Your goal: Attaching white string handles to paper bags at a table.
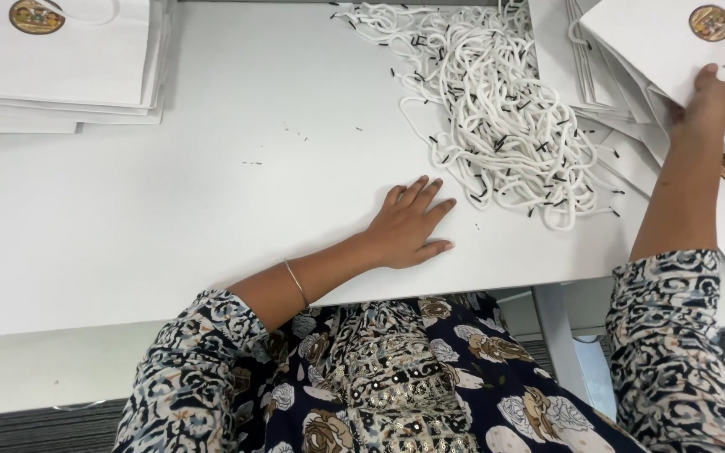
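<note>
My left hand [410, 225] lies flat, palm down and fingers spread, on the white table [211, 193], just left of a heap of white cords [497, 101] with black tips. It holds nothing. My right hand [711, 101] reaches up at the far right and grips the edge of a flat white paper bag [673, 38] with a round gold seal, the top one of a loose pile of such bags [631, 109]. A thin bangle sits on my left wrist.
A neat stack of flat white paper bags [60, 75] with a gold seal lies at the table's back left. Small black bits are scattered on the table near the cords. The table's front edge runs just above my lap; a table leg [557, 335] stands below right.
</note>
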